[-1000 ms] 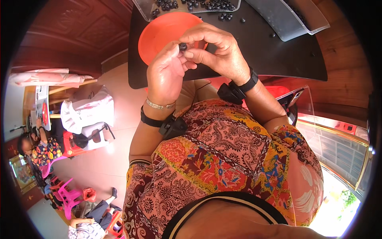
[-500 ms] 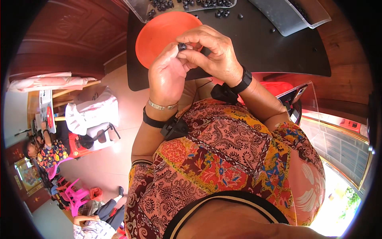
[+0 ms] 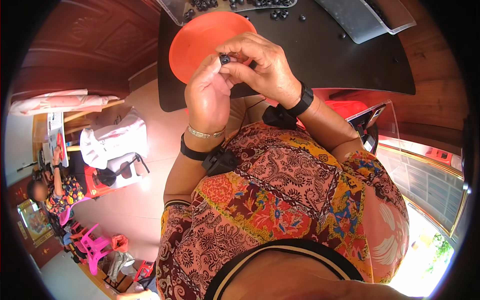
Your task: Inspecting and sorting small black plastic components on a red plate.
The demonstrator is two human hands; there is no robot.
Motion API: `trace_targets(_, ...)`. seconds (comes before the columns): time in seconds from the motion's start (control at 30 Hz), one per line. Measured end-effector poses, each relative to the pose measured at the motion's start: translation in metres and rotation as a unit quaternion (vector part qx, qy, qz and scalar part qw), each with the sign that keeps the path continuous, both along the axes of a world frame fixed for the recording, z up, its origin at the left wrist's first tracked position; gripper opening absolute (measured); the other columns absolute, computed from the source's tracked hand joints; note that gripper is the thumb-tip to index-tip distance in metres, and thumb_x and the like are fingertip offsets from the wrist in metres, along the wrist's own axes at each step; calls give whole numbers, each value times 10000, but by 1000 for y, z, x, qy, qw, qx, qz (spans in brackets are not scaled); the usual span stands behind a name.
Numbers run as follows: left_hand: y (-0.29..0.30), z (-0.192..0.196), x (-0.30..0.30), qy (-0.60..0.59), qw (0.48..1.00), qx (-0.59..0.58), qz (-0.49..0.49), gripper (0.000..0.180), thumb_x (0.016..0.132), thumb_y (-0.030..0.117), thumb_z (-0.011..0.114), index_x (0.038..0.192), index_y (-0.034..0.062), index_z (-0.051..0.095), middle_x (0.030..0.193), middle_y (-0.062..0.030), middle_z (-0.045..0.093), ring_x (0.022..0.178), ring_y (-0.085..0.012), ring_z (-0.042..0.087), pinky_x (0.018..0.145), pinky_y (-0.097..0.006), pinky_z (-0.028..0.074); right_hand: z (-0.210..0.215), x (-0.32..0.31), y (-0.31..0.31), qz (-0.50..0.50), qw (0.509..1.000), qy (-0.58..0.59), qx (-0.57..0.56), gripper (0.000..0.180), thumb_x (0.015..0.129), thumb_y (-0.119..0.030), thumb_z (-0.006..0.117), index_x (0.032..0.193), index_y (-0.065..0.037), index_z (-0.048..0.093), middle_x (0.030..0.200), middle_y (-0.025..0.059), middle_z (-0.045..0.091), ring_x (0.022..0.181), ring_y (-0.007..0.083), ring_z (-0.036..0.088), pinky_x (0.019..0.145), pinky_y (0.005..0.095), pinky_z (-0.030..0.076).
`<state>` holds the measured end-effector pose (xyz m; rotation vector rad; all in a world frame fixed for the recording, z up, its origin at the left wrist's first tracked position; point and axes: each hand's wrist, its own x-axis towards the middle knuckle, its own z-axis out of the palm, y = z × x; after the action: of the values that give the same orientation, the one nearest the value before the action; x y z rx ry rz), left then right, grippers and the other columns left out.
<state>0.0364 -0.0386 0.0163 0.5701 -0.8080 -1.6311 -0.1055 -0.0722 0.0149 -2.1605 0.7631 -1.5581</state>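
Between the fingertips of both hands sits a small black ring-shaped part [image 3: 224, 59] with a hole in it. My left hand [image 3: 208, 97] holds it from the left, palm turned up, its thumb against the part. From the right, my right hand [image 3: 262, 62] pinches it with thumb and forefinger. Both hands are over the near edge of an orange-red round bowl [image 3: 192, 42], which stands on a black table. The finer shape of the part is too small to make out, and my other fingers are partly hidden behind it.
Beyond the bowl, a clear tray [image 3: 175, 11] holds several black parts. Loose black parts [image 3: 279, 15] lie on the black table [image 3: 340, 65]. A second clear bin [image 3: 357, 30] stands at the far right. At left, another person [image 3: 62, 192] sits near pink stools [image 3: 95, 245].
Both hands stay together on the black part, which has shifted slightly left and turned so its hole shows more. At lower left, a person's legs have gone from view.
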Motion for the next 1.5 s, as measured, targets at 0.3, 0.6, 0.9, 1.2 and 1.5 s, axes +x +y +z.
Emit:
trace_targets(0.3, 2, 2, -6, -19, 999, -2, 34, 249, 976, 189, 361, 954, 6, 529, 1026, -114, 585, 939, -203, 581, 832, -358, 478, -7, 4, -1, -37, 998, 9, -51, 215, 743, -85, 741, 942, -62, 661, 825, 72, 668, 721, 216, 642, 650, 302, 517)
trace_targets(0.6, 0, -9, 16, 6, 999, 34, -28, 308, 956, 217, 420, 1102, -19, 552, 965, -115, 626, 886, -216, 609, 754, -311, 468, 30, -36, -9, -114, 981, 70, -141, 187, 741, -149, 745, 894, -70, 671, 836, 81, 668, 780, 258, 651, 693, 340, 525)
trace_targets(0.9, 7, -3, 44, -15, 997, -2, 81, 275, 950, 211, 434, 1055, -13, 552, 938, -114, 612, 850, -218, 604, 756, -310, 466, 131, -146, -48, -510, 786, 191, -295, 214, 779, -52, 660, 989, -14, 655, 948, 151, 654, 846, 314, 636, 726, 371, 514)
trace_targets(1.2, 8, -9, 53, -6, 998, 3, 65, 253, 959, 207, 418, 1014, -1, 551, 919, -108, 610, 826, -214, 600, 738, -311, 461, 92, -79, -79, -217, 915, 326, -93, 139, 786, -126, 649, 882, -26, 668, 889, 143, 647, 888, 331, 599, 760, 407, 494)
trace_targets(1.5, 7, -15, 64, 14, 997, 20, 78, 240, 957, 212, 427, 982, 8, 551, 896, -102, 607, 808, -213, 595, 723, -313, 456, 19, -76, -179, -175, 848, 500, 15, 176, 769, -235, 645, 898, -123, 686, 842, 103, 679, 847, 301, 646, 745, 420, 501)
